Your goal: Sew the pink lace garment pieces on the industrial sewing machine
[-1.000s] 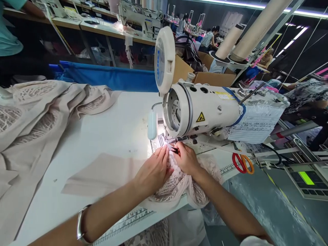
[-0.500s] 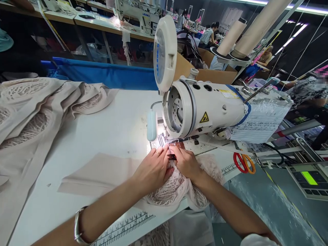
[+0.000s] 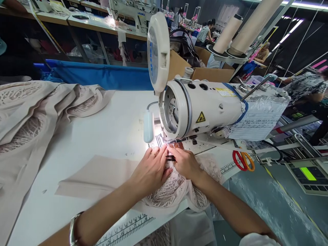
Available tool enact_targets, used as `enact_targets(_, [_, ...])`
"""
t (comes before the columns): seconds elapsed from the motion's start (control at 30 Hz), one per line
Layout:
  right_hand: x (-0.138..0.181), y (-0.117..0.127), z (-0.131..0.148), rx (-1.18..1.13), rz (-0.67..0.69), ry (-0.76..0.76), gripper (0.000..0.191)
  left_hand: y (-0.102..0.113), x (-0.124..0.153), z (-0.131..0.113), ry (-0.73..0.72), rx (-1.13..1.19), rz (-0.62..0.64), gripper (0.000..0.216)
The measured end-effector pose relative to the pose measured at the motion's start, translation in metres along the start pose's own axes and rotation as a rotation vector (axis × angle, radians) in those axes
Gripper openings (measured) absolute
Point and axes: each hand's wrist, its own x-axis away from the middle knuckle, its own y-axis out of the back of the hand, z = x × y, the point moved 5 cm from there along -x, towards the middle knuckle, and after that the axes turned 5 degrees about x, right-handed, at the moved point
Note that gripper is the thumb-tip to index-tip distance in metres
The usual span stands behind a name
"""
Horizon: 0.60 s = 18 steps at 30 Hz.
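Note:
Close to the needle area of the white sewing machine (image 3: 210, 102), both hands meet over a pale pink lace garment (image 3: 166, 189). My left hand (image 3: 151, 167), with a ring on one finger, has its fingers together and presses and grips the fabric edge. My right hand (image 3: 187, 162) pinches the same edge from the right. Dark thread snips (image 3: 170, 158) stick out of my right palm, their tips pointing left; the rest is hidden in the hand. A flat beige fabric piece (image 3: 94, 174) lies left of my left hand. The fingertips partly cover the stitching spot.
More lace garments (image 3: 30, 116) are heaped on the table's left side. Scissors with red and orange handles (image 3: 243, 160) lie to the right. A control panel (image 3: 307, 176) stands further right. A blue cloth (image 3: 102, 75) hangs behind the table. Co-workers sit in the background.
The camera view has shifted slightly, so the machine appears a little further left. My hands keep their hold on the lace garment with hardly any movement.

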Motion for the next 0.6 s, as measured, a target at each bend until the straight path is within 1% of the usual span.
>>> enact_targets(0.23, [-0.0037, 0.0011, 0.0009, -0.01, 0.052, -0.041, 0.054, 0.0002, 0.0002, 0.0011, 0.031, -0.042, -0.005, 0.062])
enact_targets(0.37, [-0.005, 0.0012, 0.0007, -0.005, 0.06, -0.048, 0.058, -0.0023, 0.0002, 0.003, 0.037, -0.029, 0.009, 0.063])
enact_targets(0.6, [-0.006, 0.0004, 0.0006, -0.001, 0.066, -0.042, 0.058, -0.0023, 0.0007, 0.0044, 0.025, -0.027, -0.002, 0.061])
